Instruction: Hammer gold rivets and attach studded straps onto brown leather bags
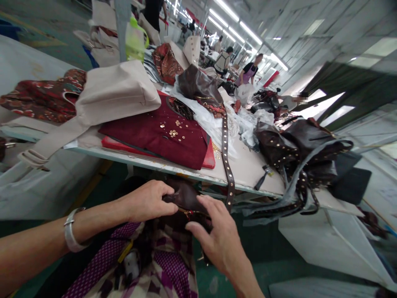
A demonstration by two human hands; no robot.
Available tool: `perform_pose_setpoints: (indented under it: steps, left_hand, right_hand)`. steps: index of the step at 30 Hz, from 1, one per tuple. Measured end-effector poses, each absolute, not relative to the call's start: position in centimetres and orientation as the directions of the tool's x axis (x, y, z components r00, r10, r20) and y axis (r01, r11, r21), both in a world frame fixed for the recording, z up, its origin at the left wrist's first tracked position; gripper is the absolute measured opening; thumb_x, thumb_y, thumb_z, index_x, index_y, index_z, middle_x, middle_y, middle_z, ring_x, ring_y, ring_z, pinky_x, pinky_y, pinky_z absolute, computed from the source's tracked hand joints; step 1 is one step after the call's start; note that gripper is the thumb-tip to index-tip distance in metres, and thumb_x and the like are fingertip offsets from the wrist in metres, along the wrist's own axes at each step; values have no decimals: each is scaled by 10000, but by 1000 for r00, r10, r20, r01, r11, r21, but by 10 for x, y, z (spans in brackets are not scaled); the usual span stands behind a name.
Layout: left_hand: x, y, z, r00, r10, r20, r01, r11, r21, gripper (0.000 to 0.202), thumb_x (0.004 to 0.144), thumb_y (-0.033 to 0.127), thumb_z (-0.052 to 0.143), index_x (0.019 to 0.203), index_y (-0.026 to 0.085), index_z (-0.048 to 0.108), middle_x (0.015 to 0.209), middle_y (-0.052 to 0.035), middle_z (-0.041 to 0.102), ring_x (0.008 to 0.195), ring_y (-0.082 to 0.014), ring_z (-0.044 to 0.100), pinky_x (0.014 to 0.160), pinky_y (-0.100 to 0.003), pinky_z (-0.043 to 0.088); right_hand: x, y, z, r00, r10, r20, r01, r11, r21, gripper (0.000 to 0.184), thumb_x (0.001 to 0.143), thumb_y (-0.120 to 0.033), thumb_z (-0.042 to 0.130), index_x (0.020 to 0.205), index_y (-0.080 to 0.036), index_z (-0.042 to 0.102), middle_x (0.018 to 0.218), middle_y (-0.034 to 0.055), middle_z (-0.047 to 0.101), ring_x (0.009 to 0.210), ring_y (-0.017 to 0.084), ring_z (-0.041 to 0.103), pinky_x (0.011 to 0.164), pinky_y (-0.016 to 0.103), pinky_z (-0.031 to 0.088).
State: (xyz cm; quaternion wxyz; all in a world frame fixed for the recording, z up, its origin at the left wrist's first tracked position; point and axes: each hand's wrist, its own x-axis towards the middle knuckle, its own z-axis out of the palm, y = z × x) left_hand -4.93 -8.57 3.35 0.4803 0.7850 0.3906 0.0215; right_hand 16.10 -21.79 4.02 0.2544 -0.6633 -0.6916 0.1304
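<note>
A dark brown leather bag (187,196) with a gold-coloured zip lies across my lap, below the table's front edge. My left hand (151,199) grips its left end, thumb along the zip side and fingers over the leather. On the right end, my right hand (214,231) holds the bag with curled fingers on top and the thumb near the zip. A small red detail shows at the zip between the hands. The bag's underside is hidden by my hands and the dim light.
On the table (245,165) lie a maroon fabric piece (149,132) with gold studs, a beige bag (118,91), a studded strap (226,153) hanging over the edge, a hammer-like tool (262,178) and dark studded bags (297,145). Several people are farther back.
</note>
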Motion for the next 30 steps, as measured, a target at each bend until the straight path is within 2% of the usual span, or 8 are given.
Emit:
perform_pose_setpoints:
  steps: [6,9,11,13,17,23,27,30]
  left_hand:
    - [-51,-84,54,683,698,-215,622,-403,671,236,810,400,579,727,179,587,663,31,578,642,-144,522,592,-289,313]
    - [-50,-87,57,636,722,272,536,-667,518,197,881,319,585,1020,194,648,1003,-14,678,936,-212,602,856,-353,421]
    - [-45,-90,54,605,536,589,481,-835,267,258,953,270,535,1183,196,627,1230,-31,654,1168,-234,551,1070,-404,344]
    - [-36,-91,46,608,377,698,473,-879,63,315,1000,223,457,1273,162,603,1330,-47,634,1276,-219,501,1141,-389,285]
    - [-12,-66,22,627,374,683,560,-826,-62,418,995,181,380,1352,115,587,1400,-71,607,1340,-209,457,1043,-367,344]
    - [15,-20,-3,655,460,599,603,-797,-48,477,895,252,553,1364,194,615,1339,-40,641,1292,-219,474,972,-365,364]
    - [23,-18,-15,669,466,579,602,-796,-55,517,868,256,587,1376,166,606,1340,-59,637,1288,-223,465,1005,-372,352]
    - [27,-19,-20,663,499,558,610,-792,-18,528,861,266,595,1376,151,604,1366,-58,623,1297,-227,458,1045,-386,338]
  right_hand:
    - [151,-190,13,-39,996,75,794,77,-603,60,918,-220,646,888,-169,658,848,16,664,820,157,603,735,247,375]
    - [158,-168,30,37,998,43,773,-2,-635,246,922,-315,641,742,-152,603,685,-12,594,645,106,507,618,240,274]
    - [161,-148,49,55,998,27,783,-27,-622,313,919,-361,634,701,-145,577,643,-16,568,609,94,451,598,245,236]
    - [164,-124,65,37,999,9,797,-24,-603,291,920,-338,615,708,-141,589,658,-10,588,625,94,450,607,242,235]
    - [176,-70,71,30,998,-49,835,-52,-547,265,913,-275,582,694,-129,617,672,8,617,637,95,464,599,246,234]
    - [199,-22,46,4,994,-109,841,-63,-537,180,887,-223,588,858,-122,734,806,53,713,736,140,594,637,241,338]
    - [214,-38,47,-104,987,-123,726,-9,-687,404,810,-204,664,1212,-194,706,1138,37,726,1010,175,657,885,253,456]
    - [247,-59,48,-18,991,-132,621,-93,-778,460,803,-308,681,1250,-198,699,1221,47,701,1103,205,645,999,301,471]
